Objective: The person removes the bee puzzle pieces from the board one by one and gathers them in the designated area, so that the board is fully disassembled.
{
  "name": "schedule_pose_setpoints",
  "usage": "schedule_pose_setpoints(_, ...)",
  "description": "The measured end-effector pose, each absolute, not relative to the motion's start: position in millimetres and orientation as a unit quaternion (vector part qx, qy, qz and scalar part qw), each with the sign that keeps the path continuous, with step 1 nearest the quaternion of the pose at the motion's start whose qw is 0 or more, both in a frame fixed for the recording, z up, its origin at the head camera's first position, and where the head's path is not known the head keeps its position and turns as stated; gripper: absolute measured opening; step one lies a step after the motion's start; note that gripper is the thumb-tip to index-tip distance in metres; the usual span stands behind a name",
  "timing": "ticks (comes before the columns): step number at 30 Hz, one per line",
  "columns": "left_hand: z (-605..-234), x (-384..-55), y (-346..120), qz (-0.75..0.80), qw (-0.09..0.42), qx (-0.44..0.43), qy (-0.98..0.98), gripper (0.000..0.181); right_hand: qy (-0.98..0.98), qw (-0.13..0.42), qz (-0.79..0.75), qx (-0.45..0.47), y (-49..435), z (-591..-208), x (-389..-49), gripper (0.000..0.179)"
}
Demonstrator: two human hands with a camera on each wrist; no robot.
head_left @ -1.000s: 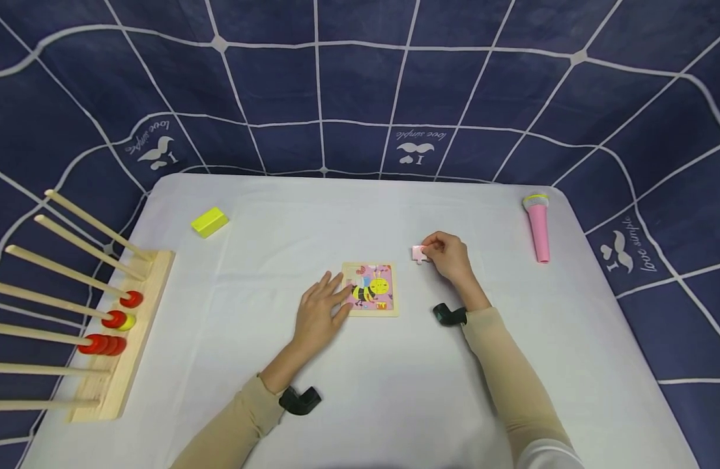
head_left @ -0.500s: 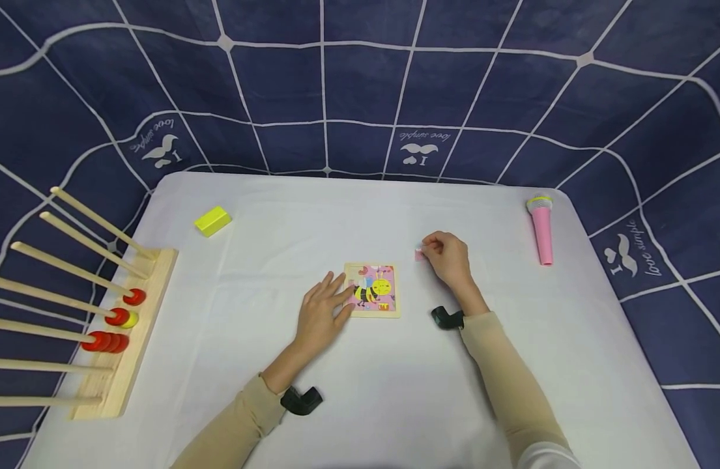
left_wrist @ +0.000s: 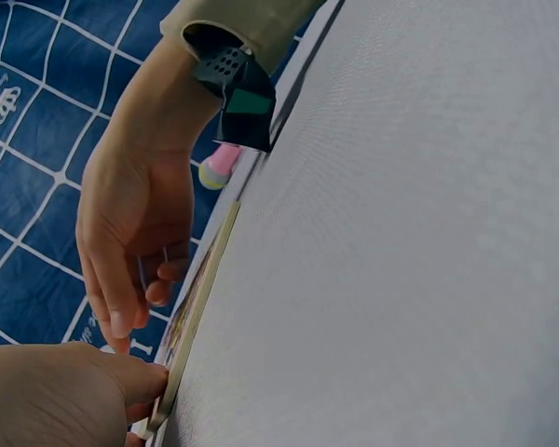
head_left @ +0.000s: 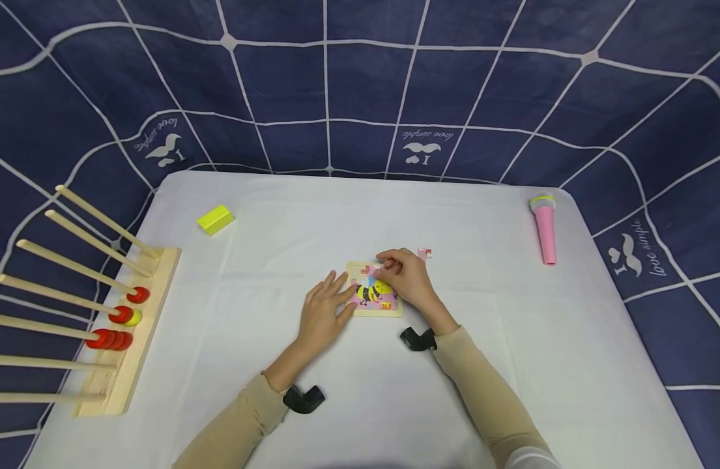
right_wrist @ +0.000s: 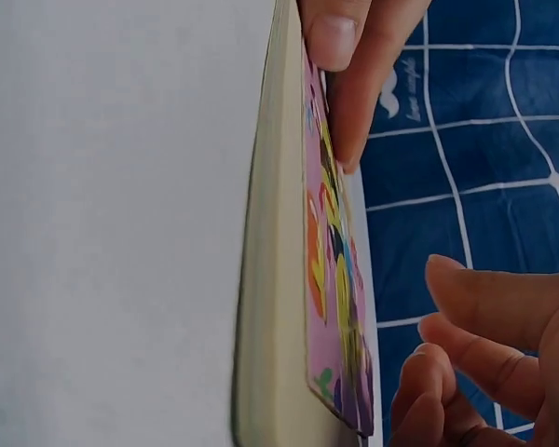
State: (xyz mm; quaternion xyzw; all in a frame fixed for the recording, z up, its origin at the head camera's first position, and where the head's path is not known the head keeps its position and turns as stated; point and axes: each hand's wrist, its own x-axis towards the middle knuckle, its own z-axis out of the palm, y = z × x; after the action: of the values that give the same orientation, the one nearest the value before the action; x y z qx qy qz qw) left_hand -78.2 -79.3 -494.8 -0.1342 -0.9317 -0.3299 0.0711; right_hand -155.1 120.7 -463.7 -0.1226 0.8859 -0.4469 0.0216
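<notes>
A small wooden-framed bee jigsaw puzzle [head_left: 369, 297] lies in the middle of the white table. My left hand [head_left: 323, 314] is spread at its left side, thumb and forefinger touching it; the right wrist view shows that thumb [right_wrist: 334, 42] over the picture near the frame. Over the puzzle's upper right hovers my right hand [head_left: 408, 277], hiding part of the bee's head. Its fingers [right_wrist: 484, 358] are loosely bent and nothing shows between them. Just beyond this hand, a loose pink puzzle piece [head_left: 424, 253] lies on the table.
A wooden peg rack [head_left: 151, 306] with several red rings and a yellow one stands at the left edge. A yellow block [head_left: 216, 220] lies at the back left, a pink toy microphone [head_left: 545, 231] at the back right. Dark blue gridded cloth [head_left: 365, 78] surrounds the table.
My right hand has turned the loose piece, let go of it and moved left and toward me, over the puzzle. The left hand has stayed at the puzzle's left side.
</notes>
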Motion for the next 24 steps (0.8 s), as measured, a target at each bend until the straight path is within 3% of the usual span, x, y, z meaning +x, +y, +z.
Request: schedule_pose_setpoints(24,-495.7,-77.5,-78.6,-0.326,0.080,-0.136,-0.932,0.037,0.923,0.029,-0.364,-0.118,115.1,-476.4,-152.5,0.027)
